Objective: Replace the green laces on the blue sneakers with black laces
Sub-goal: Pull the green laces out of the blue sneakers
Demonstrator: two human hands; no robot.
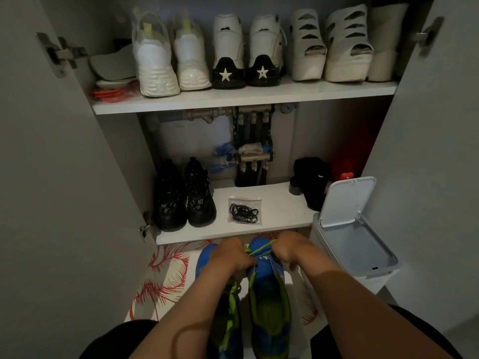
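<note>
Bottom centre of the frame, the sneakers (268, 294) lie side by side on a red-patterned mat (166, 275), long axes running away from the person. Both hands work at the far end of the right-hand one. The left hand (233, 255) pinches the green lace (261, 248) by the eyelets, and the right hand (290, 248) grips it, pulling it taut between them. The black laces (245, 211) sit bagged on the lower shelf (282, 211), straight beyond both hands. An open bin (363, 244) stands right

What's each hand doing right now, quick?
Left hand: pinches the green lace at the blue sneaker.
Right hand: grips the same lace's other end.
</note>
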